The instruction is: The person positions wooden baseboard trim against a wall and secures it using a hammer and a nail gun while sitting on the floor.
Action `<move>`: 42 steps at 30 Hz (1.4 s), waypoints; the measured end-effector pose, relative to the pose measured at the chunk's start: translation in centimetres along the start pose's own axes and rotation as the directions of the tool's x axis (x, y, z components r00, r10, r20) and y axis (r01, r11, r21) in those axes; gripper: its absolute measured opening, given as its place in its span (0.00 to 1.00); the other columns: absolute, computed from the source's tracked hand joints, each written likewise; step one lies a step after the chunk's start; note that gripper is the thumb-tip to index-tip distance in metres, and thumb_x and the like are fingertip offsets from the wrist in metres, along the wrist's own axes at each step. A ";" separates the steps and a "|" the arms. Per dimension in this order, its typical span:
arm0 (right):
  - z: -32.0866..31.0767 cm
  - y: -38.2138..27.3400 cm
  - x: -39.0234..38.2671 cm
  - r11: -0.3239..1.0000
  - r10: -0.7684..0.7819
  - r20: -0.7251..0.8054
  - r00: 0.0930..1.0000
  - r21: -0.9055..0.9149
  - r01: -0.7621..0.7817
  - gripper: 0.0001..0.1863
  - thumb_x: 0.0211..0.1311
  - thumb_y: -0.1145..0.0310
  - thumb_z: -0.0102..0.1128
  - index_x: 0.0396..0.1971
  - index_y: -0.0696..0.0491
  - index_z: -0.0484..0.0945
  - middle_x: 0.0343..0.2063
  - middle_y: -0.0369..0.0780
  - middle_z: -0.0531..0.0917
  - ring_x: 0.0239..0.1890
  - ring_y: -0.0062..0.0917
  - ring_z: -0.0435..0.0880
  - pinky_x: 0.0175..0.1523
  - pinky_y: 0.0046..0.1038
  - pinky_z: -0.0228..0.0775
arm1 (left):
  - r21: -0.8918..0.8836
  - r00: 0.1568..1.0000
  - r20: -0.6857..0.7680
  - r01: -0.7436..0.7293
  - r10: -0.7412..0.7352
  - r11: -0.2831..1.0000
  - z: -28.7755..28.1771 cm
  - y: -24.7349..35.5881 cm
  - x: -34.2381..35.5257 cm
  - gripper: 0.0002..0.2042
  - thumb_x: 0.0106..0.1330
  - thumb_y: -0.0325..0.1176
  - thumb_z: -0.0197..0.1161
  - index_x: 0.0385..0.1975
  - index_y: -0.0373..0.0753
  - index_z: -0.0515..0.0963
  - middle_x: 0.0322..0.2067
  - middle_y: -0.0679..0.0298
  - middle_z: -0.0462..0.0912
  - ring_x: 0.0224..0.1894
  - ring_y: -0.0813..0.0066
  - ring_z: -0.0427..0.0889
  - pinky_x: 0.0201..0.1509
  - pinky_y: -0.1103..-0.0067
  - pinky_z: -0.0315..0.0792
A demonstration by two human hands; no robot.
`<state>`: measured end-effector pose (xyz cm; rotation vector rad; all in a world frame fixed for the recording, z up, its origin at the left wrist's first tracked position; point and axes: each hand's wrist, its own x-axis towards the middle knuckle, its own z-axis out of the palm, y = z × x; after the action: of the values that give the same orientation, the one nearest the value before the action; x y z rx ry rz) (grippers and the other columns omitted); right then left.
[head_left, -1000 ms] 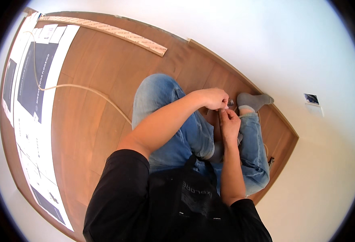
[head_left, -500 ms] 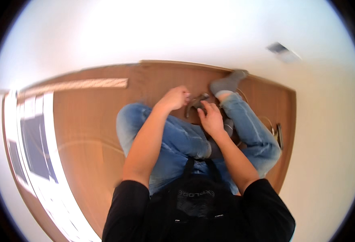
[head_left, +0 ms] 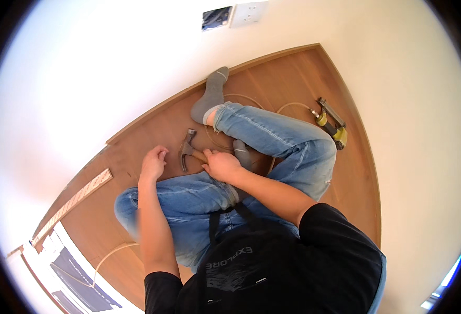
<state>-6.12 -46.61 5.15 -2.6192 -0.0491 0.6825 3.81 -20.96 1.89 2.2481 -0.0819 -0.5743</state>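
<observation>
My right hand (head_left: 223, 166) is closed round the hammer (head_left: 189, 148) between my legs (head_left: 277, 131), left hand (head_left: 153, 163) half-curled, contents unclear; likely the taking-up step, the next move calling for a steady grip and clear lift.

- White rectangular socket plate (head_left: 249, 14)
- Dark recessed wall box (head_left: 216, 19) beside it
- Yellow-and-black nail gun (head_left: 325, 124) on brown wooden floor (head_left: 280, 78)
- White sheets (head_left: 81, 280) with dark panels
</observation>
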 end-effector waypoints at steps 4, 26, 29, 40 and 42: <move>0.0 -0.4 0.5 0.999 -0.019 -0.009 1.000 0.026 0.019 0.27 0.70 0.55 0.60 0.60 0.58 0.70 0.45 0.55 0.84 0.46 0.50 0.86 0.51 0.47 0.80 | -0.006 1.000 -0.029 0.006 -0.007 1.000 -0.6 -0.6 0.9 0.08 0.74 0.31 0.59 0.43 0.37 0.84 0.32 0.57 0.87 0.28 0.69 0.85 0.36 0.72 0.78; 0.5 1.3 0.4 0.996 -0.023 -0.041 0.999 0.087 0.026 0.22 0.69 0.57 0.61 0.53 0.59 0.73 0.46 0.52 0.84 0.46 0.49 0.87 0.50 0.46 0.81 | 0.322 0.976 -0.108 -0.144 0.187 0.936 1.7 -0.5 1.1 0.07 0.66 0.34 0.69 0.36 0.39 0.86 0.42 0.52 0.83 0.47 0.52 0.83 0.52 0.64 0.77; 0.2 -0.2 1.2 0.998 -0.013 0.006 1.000 0.056 0.013 0.18 0.70 0.61 0.57 0.52 0.58 0.73 0.45 0.53 0.85 0.46 0.48 0.88 0.48 0.47 0.81 | 0.464 0.970 -0.128 -0.126 0.207 0.877 0.6 -2.2 1.1 0.10 0.69 0.40 0.65 0.39 0.42 0.87 0.48 0.52 0.83 0.51 0.51 0.83 0.54 0.61 0.77; 0.6 -0.4 1.1 0.999 -0.007 -0.036 0.999 -0.035 0.006 0.29 0.69 0.54 0.61 0.61 0.58 0.70 0.45 0.56 0.84 0.47 0.52 0.86 0.53 0.48 0.79 | 0.435 0.989 -0.069 -0.084 0.127 0.896 1.0 -0.2 0.7 0.07 0.70 0.38 0.64 0.39 0.44 0.85 0.50 0.60 0.81 0.47 0.53 0.85 0.50 0.62 0.80; 0.7 -0.6 1.1 0.999 -0.020 -0.028 0.999 -0.035 0.019 0.30 0.69 0.54 0.61 0.63 0.58 0.70 0.46 0.56 0.84 0.47 0.53 0.86 0.53 0.48 0.79 | 0.452 0.995 -0.078 -0.016 0.057 0.892 0.9 -0.7 1.0 0.07 0.70 0.38 0.63 0.39 0.44 0.84 0.51 0.59 0.81 0.48 0.53 0.85 0.50 0.62 0.80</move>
<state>-5.45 -45.68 4.35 -2.6577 -0.0794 0.6436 4.24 -21.37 0.50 2.7158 -0.2339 -0.4670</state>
